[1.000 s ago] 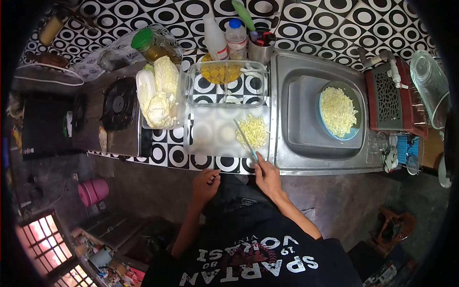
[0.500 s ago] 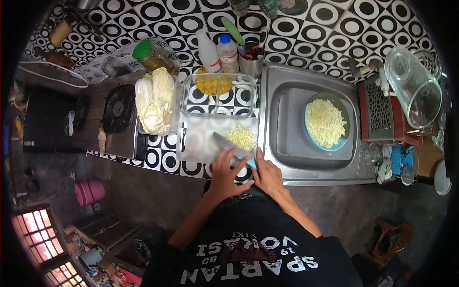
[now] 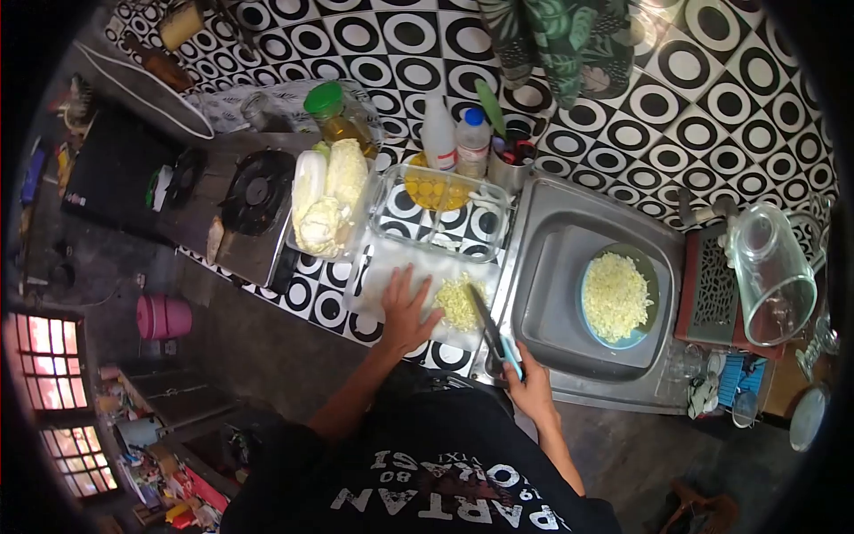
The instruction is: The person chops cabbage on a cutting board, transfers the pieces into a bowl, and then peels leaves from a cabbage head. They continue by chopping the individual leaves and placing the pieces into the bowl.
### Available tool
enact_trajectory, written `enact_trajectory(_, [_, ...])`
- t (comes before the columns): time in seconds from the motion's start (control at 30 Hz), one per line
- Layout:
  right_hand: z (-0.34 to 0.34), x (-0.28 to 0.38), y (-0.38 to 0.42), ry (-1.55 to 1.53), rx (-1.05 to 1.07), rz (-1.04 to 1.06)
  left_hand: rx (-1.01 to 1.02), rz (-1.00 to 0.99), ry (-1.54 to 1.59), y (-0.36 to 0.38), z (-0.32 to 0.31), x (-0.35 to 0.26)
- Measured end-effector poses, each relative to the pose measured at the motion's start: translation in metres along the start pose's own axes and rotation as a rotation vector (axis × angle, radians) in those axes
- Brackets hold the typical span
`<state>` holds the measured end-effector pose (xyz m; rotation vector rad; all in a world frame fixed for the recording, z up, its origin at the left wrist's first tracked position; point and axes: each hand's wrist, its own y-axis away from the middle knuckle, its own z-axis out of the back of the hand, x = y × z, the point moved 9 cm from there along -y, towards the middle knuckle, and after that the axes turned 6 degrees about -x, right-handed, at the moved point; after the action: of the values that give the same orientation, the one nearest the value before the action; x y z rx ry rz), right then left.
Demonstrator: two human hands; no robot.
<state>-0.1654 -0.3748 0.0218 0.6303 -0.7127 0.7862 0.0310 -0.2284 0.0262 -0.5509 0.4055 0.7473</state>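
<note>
My right hand [image 3: 531, 384] is closed round the light blue handle of a kitchen knife [image 3: 488, 322]. The blade points away from me, along the right side of a pile of finely chopped pale cabbage [image 3: 456, 303]. That pile lies on a whitish cutting board [image 3: 378, 283]. My left hand [image 3: 407, 310] rests on the board with its fingers spread, just left of the pile, holding nothing. Behind the board stands a clear divided container [image 3: 427, 248]. Napa cabbage pieces [image 3: 327, 198] sit in a tray at the left.
In the steel sink [image 3: 532, 294] at the right stands a blue bowl [image 3: 591, 327] heaped with chopped cabbage. A gas stove [image 3: 258, 192] is at the left. Bottles [image 3: 471, 147] and a metal utensil cup [image 3: 510, 169] stand along the back. A glass jug [image 3: 776, 276] is far right.
The knife has swung from lying across the board to the pile's right side. My right hand has drawn toward me; my left has left the blade and spread on the board. The view has tilted.
</note>
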Motion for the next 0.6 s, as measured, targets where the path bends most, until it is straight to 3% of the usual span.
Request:
enact_trajectory(0.07, [-0.023,-0.012,0.0,-0.319,0.036,-0.101,0.058,-0.072,0.008,0.003,0.006,-0.025])
enact_trajectory(0.13, [-0.042,-0.006,-0.002,-0.476,0.152,-0.256,0.314,-0.288,0.124,0.018,-0.007,-0.07])
enact_trajectory(0.2, [-0.052,0.01,-0.007,-0.648,0.281,-0.336,0.432,-0.389,0.091,0.04,-0.027,-0.079])
enact_trajectory(0.3, [-0.033,0.028,-0.004,-0.723,0.367,-0.433,0.365,-0.274,0.058,0.024,-0.019,-0.054])
enact_trajectory(0.33, [-0.023,0.035,0.0,-0.718,0.37,-0.431,0.278,-0.154,-0.046,0.014,-0.015,-0.029])
enact_trajectory(0.4, [0.016,0.056,0.001,-0.629,0.187,-0.228,0.182,-0.024,-0.147,0.008,-0.009,0.002])
enact_trajectory(0.43, [0.032,0.058,0.005,-0.585,0.03,-0.191,0.143,0.157,0.133,0.009,-0.008,0.02])
enact_trajectory(0.47, [0.025,0.055,0.01,-0.578,0.033,-0.19,0.104,0.335,0.416,0.01,-0.006,0.029])
enact_trajectory(0.5, [0.037,0.056,0.012,-0.444,-0.206,0.014,0.207,0.548,0.664,0.019,-0.022,0.033])
enact_trajectory(0.53, [0.045,0.058,0.02,-0.304,-0.441,0.22,0.206,0.547,0.67,0.019,-0.025,0.024])
enact_trajectory(0.6, [0.011,0.053,0.013,-0.086,-0.344,0.373,0.292,1.018,1.634,0.037,-0.054,-0.012])
